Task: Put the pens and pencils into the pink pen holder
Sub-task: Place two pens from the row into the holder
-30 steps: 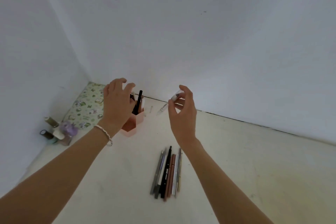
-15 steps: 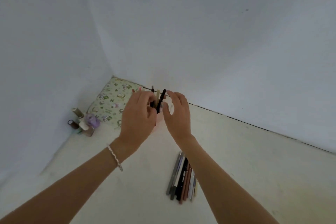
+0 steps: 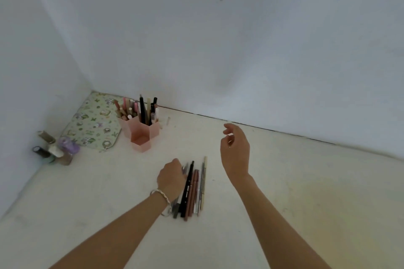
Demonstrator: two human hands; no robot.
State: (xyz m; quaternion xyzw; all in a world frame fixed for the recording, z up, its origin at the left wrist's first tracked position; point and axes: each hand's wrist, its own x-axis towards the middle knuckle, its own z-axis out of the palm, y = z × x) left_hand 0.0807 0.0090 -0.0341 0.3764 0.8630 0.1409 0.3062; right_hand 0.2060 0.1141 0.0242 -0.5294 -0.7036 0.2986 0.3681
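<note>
Pens and pencils (image 3: pixel 193 188) lie side by side in a tight row on the pale table (image 3: pixel 306 192), their lengths running away from the person, tips toward the wall. The row includes a black pen, two brownish-red ones, a white or grey one and a beige pencil at the right edge.

Left hand (image 3: pixel 171 178) is down on the left side of this row, knuckles up, fingers curled over the leftmost pens and touching them. Whether it has actually closed around one cannot be told; the fingertips are hidden under the hand. A pale bracelet (image 3: pixel 162 197) sits on that wrist.

Right hand (image 3: pixel 235 148) hangs in the air to the right of the row, well apart from it, fingers loosely curled and half open, holding nothing.

Pink pen holder (image 3: pixel 141 132) stands upright near the corner of the walls, to the far left of the row. It is made of hexagonal tubes: the two rear, taller tubes are filled with pens and pencils standing on end; the front, shorter tube shows an empty opening.

Just beside the holder on its left lies a green patterned pouch (image 3: pixel 94 123). Further left, against the wall, small bottles (image 3: pixel 55 148) stand in a cluster.
</note>
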